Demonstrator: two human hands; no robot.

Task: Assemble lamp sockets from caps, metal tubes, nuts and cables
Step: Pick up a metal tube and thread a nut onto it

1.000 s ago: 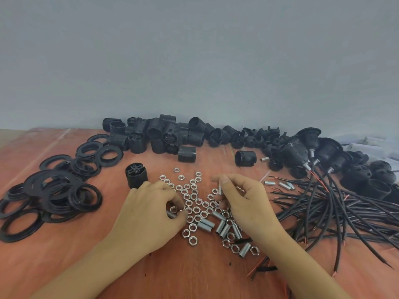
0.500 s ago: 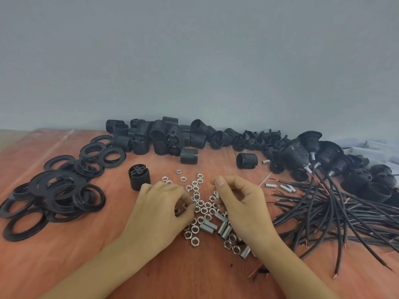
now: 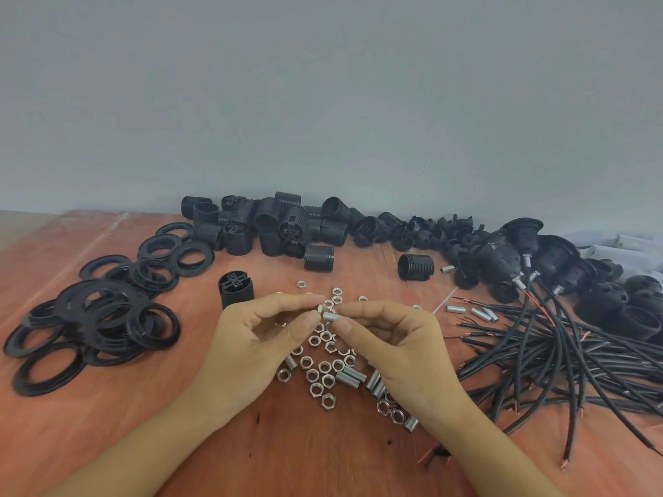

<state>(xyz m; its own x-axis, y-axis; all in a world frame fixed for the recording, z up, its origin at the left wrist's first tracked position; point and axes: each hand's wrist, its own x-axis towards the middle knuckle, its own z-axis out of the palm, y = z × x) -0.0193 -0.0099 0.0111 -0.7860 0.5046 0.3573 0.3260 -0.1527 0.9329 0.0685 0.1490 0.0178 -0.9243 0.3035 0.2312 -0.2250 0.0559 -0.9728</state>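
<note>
Head view: the left hand [image 3: 258,347] pinches a hex nut [image 3: 320,310] between thumb and forefinger. The right hand [image 3: 398,347] pinches a short metal tube [image 3: 332,316] likewise, the nut touching its 9 o'clock end. Loose nuts [image 3: 324,367] lie at 6 o'clock below.

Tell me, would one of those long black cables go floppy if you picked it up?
Probably floppy: the black cables lie in loose curves across the table. Lifting one would likely drag its neighbours, since they cross in a tangle. The bare ends look thin, so they may bend easily.
</note>
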